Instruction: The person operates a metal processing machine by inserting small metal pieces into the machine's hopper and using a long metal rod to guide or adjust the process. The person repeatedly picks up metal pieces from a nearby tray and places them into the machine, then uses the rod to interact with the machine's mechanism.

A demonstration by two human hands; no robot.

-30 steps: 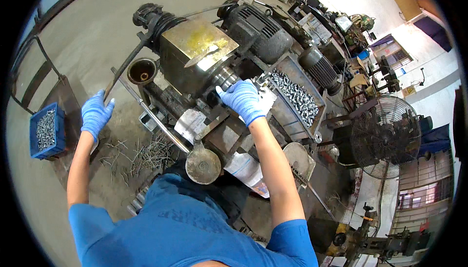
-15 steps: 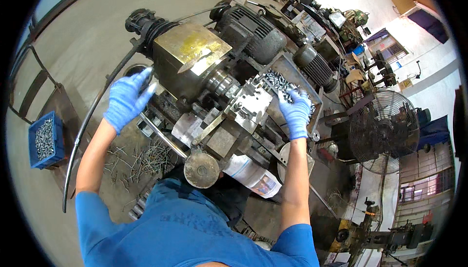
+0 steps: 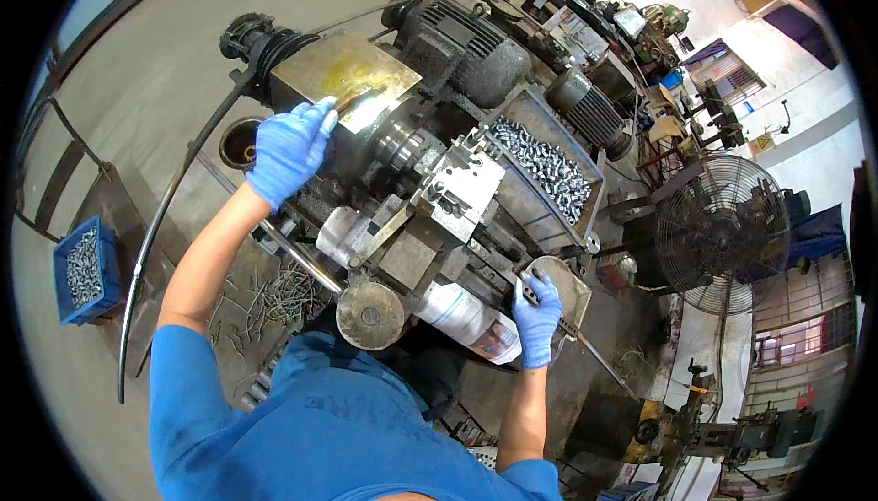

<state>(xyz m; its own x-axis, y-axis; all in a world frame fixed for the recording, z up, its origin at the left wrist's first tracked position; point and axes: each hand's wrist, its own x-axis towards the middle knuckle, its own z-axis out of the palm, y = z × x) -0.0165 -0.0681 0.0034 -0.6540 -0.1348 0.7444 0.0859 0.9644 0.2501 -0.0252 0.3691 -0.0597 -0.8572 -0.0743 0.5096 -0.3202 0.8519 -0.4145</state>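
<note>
My left hand (image 3: 291, 153), in a blue knitted glove, is raised at the near edge of the machine's brass-coloured box housing (image 3: 343, 71). Its fingers stretch toward the housing top, with the thumb slightly apart. I see nothing held in it. My right hand (image 3: 538, 316), gloved alike, curls round a dark lever handle (image 3: 529, 293) beside a round pale plate (image 3: 569, 289) at the machine's right end. The steel chuck (image 3: 402, 147) and the light metal tool block (image 3: 466, 192) lie between my hands. Whether the chuck holds a workpiece is too small to tell.
A metal tray (image 3: 521, 185) of shiny small metal parts sits behind the tool block. On the left stands a blue crate (image 3: 87, 270) of similar parts. A motor (image 3: 471, 48) is at the back, a large caged fan (image 3: 722, 234) to the right. A long hose (image 3: 169, 194) arcs past on the left.
My left hand has moved right and up to the housing edge. My right hand has left the parts tray and come down toward me, onto the lever handle. The view has shifted slightly.
</note>
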